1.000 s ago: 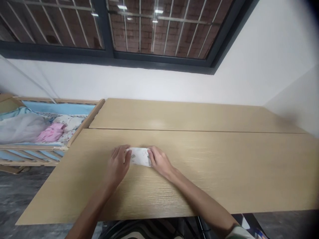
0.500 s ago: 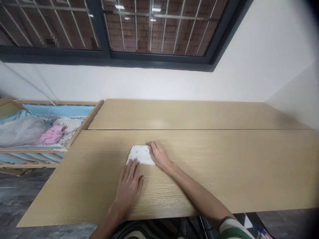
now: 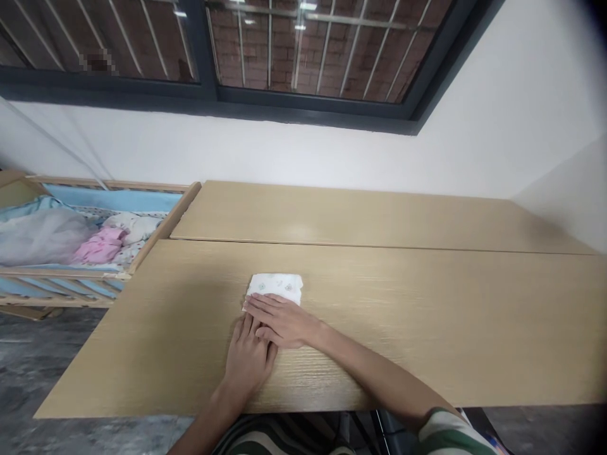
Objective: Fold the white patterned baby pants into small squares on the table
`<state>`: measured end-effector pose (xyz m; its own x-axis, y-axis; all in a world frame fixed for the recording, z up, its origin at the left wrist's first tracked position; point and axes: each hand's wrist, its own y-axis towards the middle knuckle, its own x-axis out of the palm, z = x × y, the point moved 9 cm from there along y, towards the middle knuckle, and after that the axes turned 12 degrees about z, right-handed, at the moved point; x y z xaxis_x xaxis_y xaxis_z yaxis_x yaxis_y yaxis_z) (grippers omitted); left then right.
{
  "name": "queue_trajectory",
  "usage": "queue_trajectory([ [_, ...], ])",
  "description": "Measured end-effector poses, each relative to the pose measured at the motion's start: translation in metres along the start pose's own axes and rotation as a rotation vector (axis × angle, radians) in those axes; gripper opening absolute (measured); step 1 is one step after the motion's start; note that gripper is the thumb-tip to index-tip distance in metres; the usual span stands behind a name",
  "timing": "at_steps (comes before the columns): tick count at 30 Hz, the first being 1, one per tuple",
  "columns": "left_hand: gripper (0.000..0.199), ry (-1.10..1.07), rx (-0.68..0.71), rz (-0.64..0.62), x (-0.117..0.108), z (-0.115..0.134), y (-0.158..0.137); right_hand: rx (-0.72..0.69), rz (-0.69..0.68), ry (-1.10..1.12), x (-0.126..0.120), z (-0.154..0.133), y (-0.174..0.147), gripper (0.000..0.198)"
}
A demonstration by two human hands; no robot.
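Note:
A small white folded cloth (image 3: 279, 284) with faint printed figures lies flat on the wooden table (image 3: 403, 316). I cannot tell exactly what kind of cloth it is. Across its near part rests my right hand (image 3: 284, 321), palm down, fingers stretched out toward the left. My left hand (image 3: 249, 354) lies flat at the cloth's near left corner, and its fingertips are partly hidden under the right hand. Neither hand grips the cloth; its near edge is covered by the fingers.
A wooden crib (image 3: 164, 234) with blue lining stands against the table's left side. Inside it are a pink cloth (image 3: 102, 245) and pale bedding (image 3: 45, 237). A seam runs across the tabletop. Behind is a white wall (image 3: 308, 151) below a barred, dark-framed window (image 3: 313, 114).
My right hand has moved from the cloth's right edge leftward and nearer, now flat across its near part and over my left fingertips. The left hand has stayed about in place.

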<state>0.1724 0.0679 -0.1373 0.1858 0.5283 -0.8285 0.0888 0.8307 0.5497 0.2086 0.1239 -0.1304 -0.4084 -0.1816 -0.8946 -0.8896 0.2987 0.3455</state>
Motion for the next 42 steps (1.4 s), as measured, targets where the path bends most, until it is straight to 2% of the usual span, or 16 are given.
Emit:
queue_trajectory([
  [4, 0.038, -0.033, -0.023, -0.003, 0.001, -0.003, 0.001, -0.010, -0.012, -0.005, 0.003, 0.012, 0.000, 0.068],
  [10, 0.052, 0.013, 0.021, -0.021, 0.007, -0.007, 0.004, 0.056, 0.061, -0.119, -0.005, 0.049, 0.006, 0.060],
  [15, 0.052, 0.033, 0.018, -0.014, 0.011, -0.008, 0.002, 0.099, 0.138, -0.163, -0.007, 0.052, 0.005, 0.063],
  [19, 0.055, -0.004, 0.003, -0.019, 0.012, -0.010, 0.002, 0.193, 0.180, -0.172, -0.006, 0.058, 0.002, 0.064],
  [27, 0.055, 0.017, 0.028, -0.037, 0.014, -0.011, 0.001, 0.462, 0.222, -0.155, -0.004, 0.098, -0.014, 0.069],
  [32, 0.051, -0.001, 0.016, -0.023, 0.009, -0.010, 0.008, 0.552, 0.210, -0.124, -0.004, 0.109, -0.021, 0.070],
  [34, 0.044, -0.022, 0.001, -0.038, 0.008, -0.015, 0.016, 0.522, 0.217, -0.112, -0.009, 0.105, -0.021, 0.070],
  [39, 0.030, -0.082, -0.038, -0.071, 0.012, -0.036, 0.031, 0.292, 0.179, -0.094, -0.020, 0.079, -0.028, 0.068],
  [42, 0.030, -0.067, -0.018, -0.049, 0.016, -0.043, 0.034, 0.281, 0.163, -0.112, -0.022, 0.076, -0.040, 0.069],
])
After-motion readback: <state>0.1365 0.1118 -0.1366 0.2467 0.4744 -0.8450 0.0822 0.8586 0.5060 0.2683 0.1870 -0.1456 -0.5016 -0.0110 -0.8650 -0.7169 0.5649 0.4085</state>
